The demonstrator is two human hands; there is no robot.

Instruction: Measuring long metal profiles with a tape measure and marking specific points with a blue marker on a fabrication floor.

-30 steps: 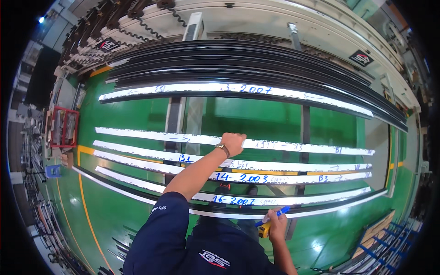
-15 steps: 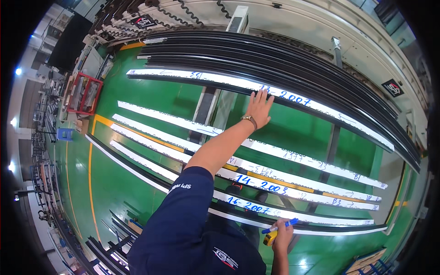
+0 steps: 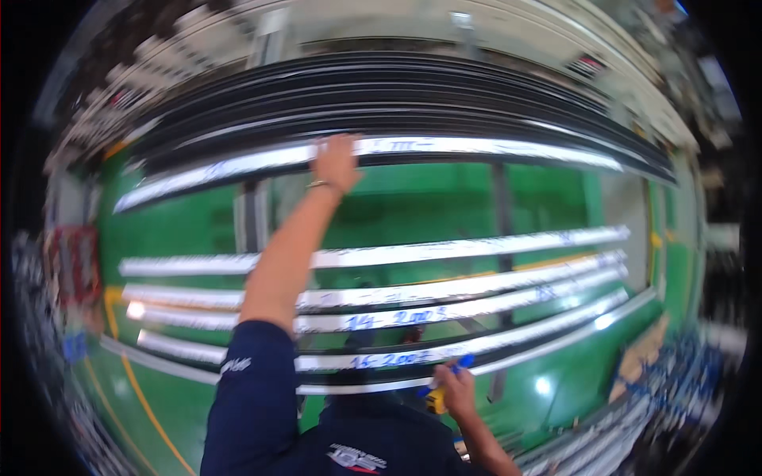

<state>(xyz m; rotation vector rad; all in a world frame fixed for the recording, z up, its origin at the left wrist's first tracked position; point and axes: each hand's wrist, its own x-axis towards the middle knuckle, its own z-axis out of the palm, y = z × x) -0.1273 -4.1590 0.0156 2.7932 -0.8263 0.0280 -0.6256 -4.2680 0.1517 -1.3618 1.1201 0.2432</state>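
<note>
My left hand (image 3: 336, 163) reaches across to a long white-faced profile bar (image 3: 484, 148), its blurred fingers bent over the bar's face and far edge. Blue handwriting shows on that face just right of the hand. Down near my body, my right hand (image 3: 456, 389) is closed around a blue marker pen (image 3: 463, 362) and a yellow tape measure (image 3: 436, 399). Beside it lies a white-faced bar (image 3: 516, 339) with blue handwriting. Several similar bars run parallel between my two hands, among them another handwritten bar (image 3: 468, 311).
Black profiles (image 3: 381, 91) lie packed side by side beyond the far white bar. A dark crossbeam (image 3: 500, 206) passes beneath the bars, above the green floor (image 3: 397, 198). At left stands a red rack (image 3: 77, 262); metal stock (image 3: 667, 389) is stacked at lower right.
The view has swung round, and the bars now lie more level across it. My left hand's fingers, spread on the far bar before, now look bent over it. The right hand keeps its pen and tape measure.
</note>
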